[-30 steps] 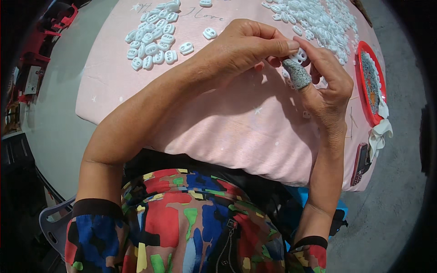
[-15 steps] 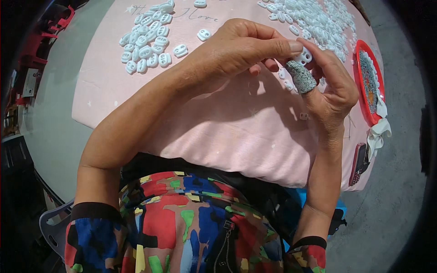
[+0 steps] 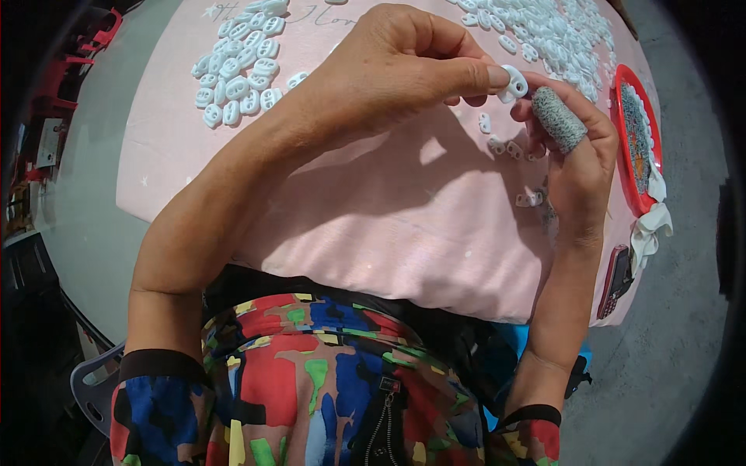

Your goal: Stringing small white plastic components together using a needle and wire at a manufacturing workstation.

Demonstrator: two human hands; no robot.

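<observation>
My left hand (image 3: 396, 74) pinches a white two-hole plastic cord lock (image 3: 510, 87) between thumb and forefinger, above the pink cloth. Close beside it is my right hand (image 3: 583, 167), its thumb in a grey speckled finger sleeve (image 3: 559, 120). The right fingers are curled behind that thumb; whatever lies between them is hidden. The right forefinger comes near the cord lock's edge, and I cannot tell whether they touch. Below the hands, several small white pieces (image 3: 513, 150) lie on the cloth, with more white pieces (image 3: 528, 199) by the right wrist.
A group of white cord locks (image 3: 237, 66) covers the table's (image 3: 350, 241) far left. A larger heap of white parts (image 3: 556, 43) lies far right. At the right edge are a red tray (image 3: 628, 167) of small grey parts, a white cloth (image 3: 649, 233) and a phone (image 3: 615, 281).
The right thumb and hand have drawn back to the right from the cord lock. My left hand keeps its pinch on it, and the piece shows more clearly.
</observation>
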